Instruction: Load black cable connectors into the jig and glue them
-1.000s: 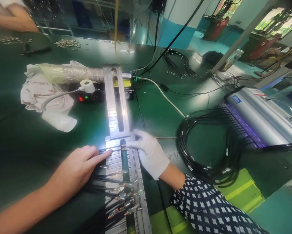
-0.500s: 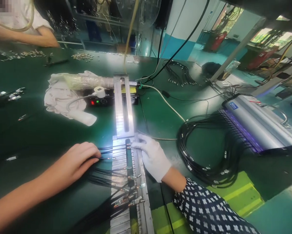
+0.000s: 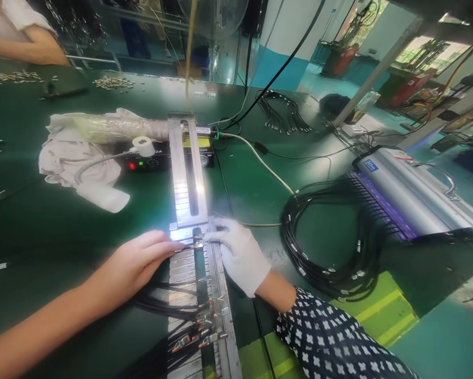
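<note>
A slotted metal fixture runs lengthwise before me, with black cables laid across its grooves. Small metal connectors on their ends cluster over the nearer part of the slot. My bare left hand pinches a thin black cable at the fixture's left edge, its fingertips over the grooves. From the other side, my right hand, in a white glove, has its fingertips closed at a metal connector by the slot; the glove partly hides that grip. Bright light falls on the plate just beyond both hands.
Behind the fixture stands a black control box beside a white cloth. A coil of black cables lies right, leading to a silver lamp housing with violet light. Loose metal parts lie at the back. A person's arm shows upper left.
My left hand has moved right onto the fixture, bringing its cable to the slot. My right hand stays at the connectors by the slot. The whole view has shifted slightly.
</note>
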Action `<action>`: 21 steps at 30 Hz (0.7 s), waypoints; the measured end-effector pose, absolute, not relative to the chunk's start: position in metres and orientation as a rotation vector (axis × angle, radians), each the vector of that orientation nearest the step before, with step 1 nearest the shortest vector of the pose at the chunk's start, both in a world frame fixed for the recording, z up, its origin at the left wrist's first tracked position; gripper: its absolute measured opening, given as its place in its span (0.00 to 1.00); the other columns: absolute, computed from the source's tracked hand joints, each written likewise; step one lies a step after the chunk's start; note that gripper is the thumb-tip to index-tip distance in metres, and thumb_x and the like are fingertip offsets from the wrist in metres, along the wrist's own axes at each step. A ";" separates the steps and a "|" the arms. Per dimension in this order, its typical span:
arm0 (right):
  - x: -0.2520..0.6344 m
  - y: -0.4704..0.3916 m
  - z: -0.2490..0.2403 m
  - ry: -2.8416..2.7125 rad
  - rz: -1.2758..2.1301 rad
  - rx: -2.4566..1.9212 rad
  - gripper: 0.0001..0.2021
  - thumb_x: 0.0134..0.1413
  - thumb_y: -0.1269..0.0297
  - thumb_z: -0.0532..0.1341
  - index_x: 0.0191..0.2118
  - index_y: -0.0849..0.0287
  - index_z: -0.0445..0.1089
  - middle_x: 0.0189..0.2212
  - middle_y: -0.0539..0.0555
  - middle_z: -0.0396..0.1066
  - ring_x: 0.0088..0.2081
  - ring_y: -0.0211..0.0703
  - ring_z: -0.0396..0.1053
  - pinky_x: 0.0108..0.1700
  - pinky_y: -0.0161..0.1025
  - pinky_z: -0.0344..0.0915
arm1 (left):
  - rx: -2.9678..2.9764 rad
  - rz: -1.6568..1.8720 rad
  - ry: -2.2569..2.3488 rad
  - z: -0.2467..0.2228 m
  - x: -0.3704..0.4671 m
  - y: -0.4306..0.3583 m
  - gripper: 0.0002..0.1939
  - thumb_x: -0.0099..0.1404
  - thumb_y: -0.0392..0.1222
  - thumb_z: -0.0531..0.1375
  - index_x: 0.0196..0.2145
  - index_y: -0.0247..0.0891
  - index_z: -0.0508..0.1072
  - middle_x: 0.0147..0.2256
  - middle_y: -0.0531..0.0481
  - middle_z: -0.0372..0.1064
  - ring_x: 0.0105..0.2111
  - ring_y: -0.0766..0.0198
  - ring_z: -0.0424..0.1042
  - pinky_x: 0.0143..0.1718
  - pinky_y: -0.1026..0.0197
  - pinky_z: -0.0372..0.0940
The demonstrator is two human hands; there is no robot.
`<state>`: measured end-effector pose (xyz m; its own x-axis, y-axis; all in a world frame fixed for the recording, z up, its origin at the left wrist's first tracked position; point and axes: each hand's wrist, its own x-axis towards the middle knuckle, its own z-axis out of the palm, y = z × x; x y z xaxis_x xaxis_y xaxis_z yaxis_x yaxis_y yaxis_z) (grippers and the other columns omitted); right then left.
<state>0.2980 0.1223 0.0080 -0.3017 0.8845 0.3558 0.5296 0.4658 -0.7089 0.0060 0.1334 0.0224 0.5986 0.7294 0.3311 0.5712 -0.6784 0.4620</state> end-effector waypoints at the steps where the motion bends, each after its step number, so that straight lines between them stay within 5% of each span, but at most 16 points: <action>1: 0.298 0.122 0.007 -1.969 0.605 -1.164 0.21 0.60 0.80 0.62 0.50 0.53 0.87 0.63 0.59 0.80 0.63 0.53 0.79 0.71 0.54 0.74 | 2.518 0.728 1.052 0.023 0.005 0.133 0.17 0.84 0.45 0.51 0.52 0.49 0.82 0.42 0.51 0.78 0.39 0.64 0.78 0.42 0.65 0.70; 21: 0.299 0.123 0.005 -1.919 0.628 -1.148 0.19 0.62 0.80 0.63 0.48 0.52 0.87 0.62 0.57 0.80 0.59 0.50 0.81 0.67 0.50 0.77 | 2.679 0.710 0.922 0.010 0.010 0.133 0.19 0.81 0.35 0.50 0.59 0.48 0.77 0.46 0.50 0.80 0.42 0.62 0.79 0.47 0.63 0.73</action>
